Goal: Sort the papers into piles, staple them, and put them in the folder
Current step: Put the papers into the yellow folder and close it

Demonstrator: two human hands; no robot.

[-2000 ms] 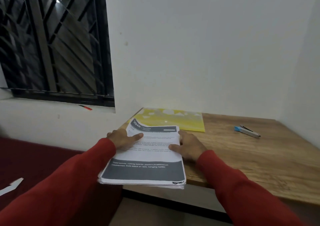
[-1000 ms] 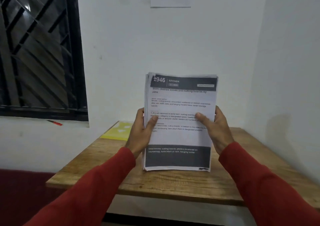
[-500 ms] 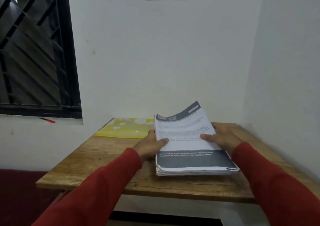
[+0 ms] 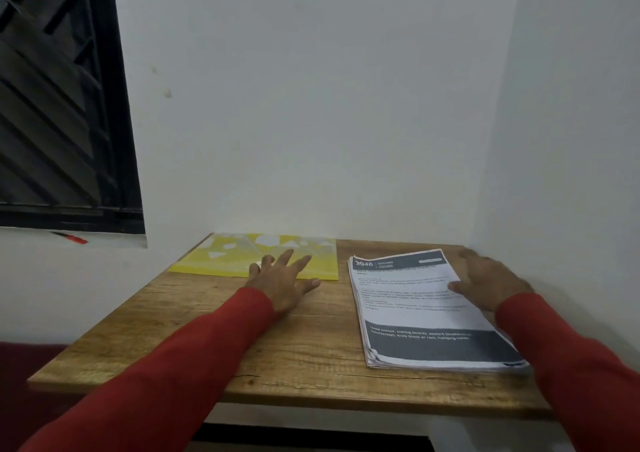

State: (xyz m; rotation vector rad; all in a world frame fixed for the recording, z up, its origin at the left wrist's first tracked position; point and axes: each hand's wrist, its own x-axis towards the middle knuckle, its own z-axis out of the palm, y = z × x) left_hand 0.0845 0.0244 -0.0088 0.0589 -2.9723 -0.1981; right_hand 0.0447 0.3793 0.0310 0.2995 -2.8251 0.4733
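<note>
Papers (image 4: 420, 307) lie in 1 thick stack on the right side of a wooden table (image 4: 298, 347), close to the corner where 2 white walls meet. The top sheet is printed, with a dark header band reading "2946 KITCHEN" and a dark footer band. The right hand (image 4: 488, 283) rests along the stack's right edge, thumb laid over the top sheet and fingers relaxed at the far edge, not clenched; this looks like a steadying hold that keeps the sheets squared on the table. The left hand (image 4: 282, 278) is spread flat with straight fingers and holds nothing, its fingertips over the near edge of a yellow plastic folder (image 4: 239, 255) that lies flat at the back left of the table, just beside the stack. Judging by that placement, the left hand is about to move the folder or clear room for piles. Both sleeves are red. No stapler is visible, and sorting has not begun.
</note>
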